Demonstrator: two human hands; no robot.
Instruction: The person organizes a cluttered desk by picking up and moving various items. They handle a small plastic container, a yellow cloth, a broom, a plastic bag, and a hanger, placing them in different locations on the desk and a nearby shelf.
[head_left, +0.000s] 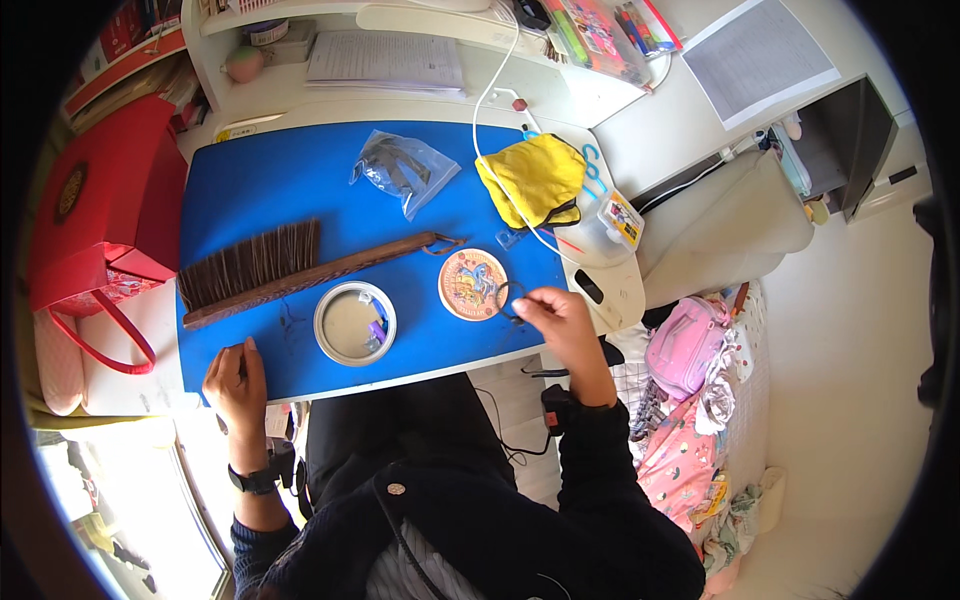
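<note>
Between the fingertips of my right hand (555, 319) is a thin dark loop (511, 296) that looks like a hair tie. It overlaps the right rim of a round lid (471, 281) printed with cartoon ponies. My left hand (236, 382) rests curled at the front left edge of the blue desk mat (262, 176), with nothing visible in it. Between my hands stands an open round tin (341, 326), with small purple, blue and clear bits inside. Behind it a wooden-handled bristle brush (315, 281) lies at a slant, a cord loop at its handle end.
A clear plastic bag (405, 169) with dark contents lies farther back. A yellow cloth (536, 180), a white cable (480, 112) and a clear plastic box (611, 229) are at the right. A red gift bag (112, 195) stands left. Papers (386, 60) lie on the shelf.
</note>
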